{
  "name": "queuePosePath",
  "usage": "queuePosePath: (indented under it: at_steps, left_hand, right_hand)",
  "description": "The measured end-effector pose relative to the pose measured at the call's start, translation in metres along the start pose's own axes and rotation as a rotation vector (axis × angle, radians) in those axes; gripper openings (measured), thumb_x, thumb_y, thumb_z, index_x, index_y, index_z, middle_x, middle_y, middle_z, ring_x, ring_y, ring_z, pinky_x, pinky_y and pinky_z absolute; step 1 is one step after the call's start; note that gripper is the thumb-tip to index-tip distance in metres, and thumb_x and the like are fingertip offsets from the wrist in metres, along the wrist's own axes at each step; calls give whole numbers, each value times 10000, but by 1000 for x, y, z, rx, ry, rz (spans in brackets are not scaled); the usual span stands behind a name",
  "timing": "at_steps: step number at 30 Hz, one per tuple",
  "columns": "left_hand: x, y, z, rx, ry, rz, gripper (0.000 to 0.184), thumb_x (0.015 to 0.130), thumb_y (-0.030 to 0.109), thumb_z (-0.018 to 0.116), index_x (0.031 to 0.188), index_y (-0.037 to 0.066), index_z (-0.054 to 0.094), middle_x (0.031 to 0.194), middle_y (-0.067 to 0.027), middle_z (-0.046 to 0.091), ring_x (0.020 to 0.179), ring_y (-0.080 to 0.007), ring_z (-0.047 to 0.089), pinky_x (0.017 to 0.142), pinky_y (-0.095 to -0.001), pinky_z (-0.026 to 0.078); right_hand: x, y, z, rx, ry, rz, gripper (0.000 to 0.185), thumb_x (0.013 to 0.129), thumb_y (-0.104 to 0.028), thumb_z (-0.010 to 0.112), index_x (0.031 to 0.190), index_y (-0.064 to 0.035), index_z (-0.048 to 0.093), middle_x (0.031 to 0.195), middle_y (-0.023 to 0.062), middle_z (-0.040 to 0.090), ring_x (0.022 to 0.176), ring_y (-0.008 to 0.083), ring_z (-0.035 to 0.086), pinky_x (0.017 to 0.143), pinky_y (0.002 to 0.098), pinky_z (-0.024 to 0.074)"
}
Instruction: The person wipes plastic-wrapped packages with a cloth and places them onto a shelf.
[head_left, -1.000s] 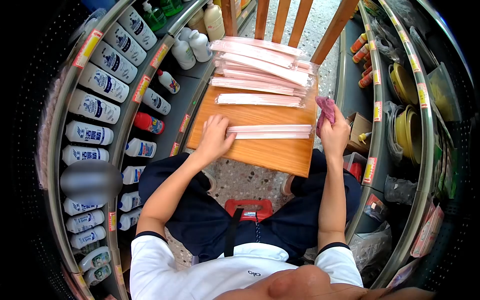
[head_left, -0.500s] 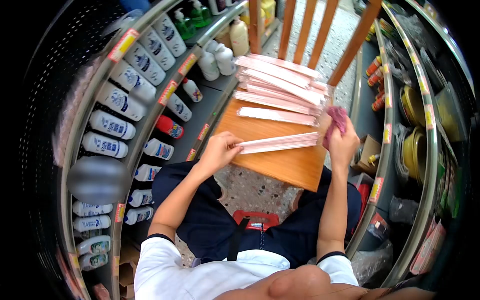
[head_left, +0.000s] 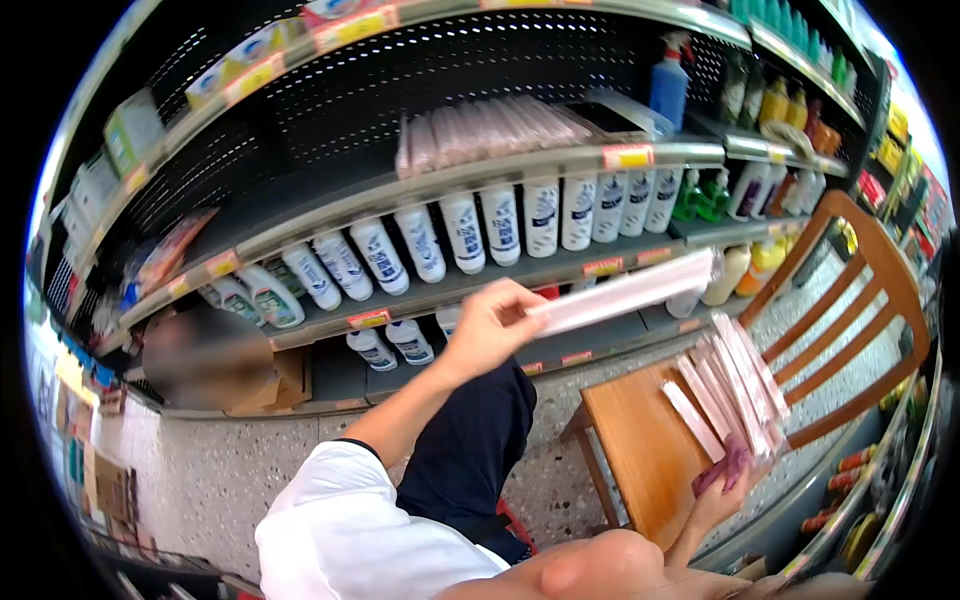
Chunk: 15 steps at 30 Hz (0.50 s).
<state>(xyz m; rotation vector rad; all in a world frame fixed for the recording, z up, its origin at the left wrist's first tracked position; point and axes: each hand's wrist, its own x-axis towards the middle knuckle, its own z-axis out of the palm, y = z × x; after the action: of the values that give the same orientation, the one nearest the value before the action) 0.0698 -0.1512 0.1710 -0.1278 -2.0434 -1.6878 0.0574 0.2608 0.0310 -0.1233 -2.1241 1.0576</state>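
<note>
My left hand (head_left: 492, 328) pinches one end of a long, flat pink-and-white packet (head_left: 632, 290) in clear wrap. The packet is held up in front of the shelves, its far end pointing right. In my right hand (head_left: 722, 502) is a crumpled purple cloth (head_left: 724, 468), low beside the wooden chair (head_left: 630, 425). Similar packets (head_left: 735, 385) lie in a loose pile on the chair seat, close to the cloth. More pink wrapped packets (head_left: 480, 133) lie side by side on an upper shelf.
White bottles (head_left: 465, 232) line the shelf below the pink packets. A blue spray bottle (head_left: 668, 85) and a dark flat object (head_left: 606, 117) are on the upper shelf. A cardboard box (head_left: 290, 380) sits at lower left. Another shelf unit (head_left: 868, 505) runs along the right.
My view has swung left towards the shelves. My left hand has lifted the packet off the chair seat and carried it towards them. My right hand still has the cloth by the chair.
</note>
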Motion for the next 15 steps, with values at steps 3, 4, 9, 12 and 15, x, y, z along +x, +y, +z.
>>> queuePosePath:
  at_steps: [3,4,9,12,15]
  left_hand:
    - [12,33,-55,224,243,158,134,861,36,720,985,-15,706,942,-31,606,795,-97,626,709,-238,517]
    - [16,46,-73,270,323,214,140,856,38,722,987,-12,707,943,-35,611,782,-99,628,698,-240,519]
    - [31,106,-153,749,732,408,115,856,50,709,952,-14,710,890,-66,638,717,-115,629,632,-262,517]
    - [45,118,-192,1037,813,475,131,835,50,700,952,-8,710,853,-101,619,692,-178,637,625,-299,512]
    - [65,109,-221,1234,797,487,125,828,62,678,935,1,698,877,-142,618,740,-297,657,681,-387,531]
  right_hand:
    - [0,-30,-1,139,-242,215,397,895,-38,541,1277,63,580,893,223,680,815,334,654,775,409,499]
    - [-1,-17,4,121,-239,198,397,894,-40,544,1276,65,580,927,234,680,840,353,653,785,417,497]
    - [-5,20,19,63,-187,136,402,895,-55,555,1274,78,575,1089,294,654,965,439,629,837,460,482]
    - [-8,31,27,71,-75,-63,377,906,-33,518,1269,18,606,848,158,666,721,246,618,681,368,499]
    - [-6,15,23,22,-85,-151,385,886,-14,526,1261,19,607,831,168,656,725,261,622,695,369,498]
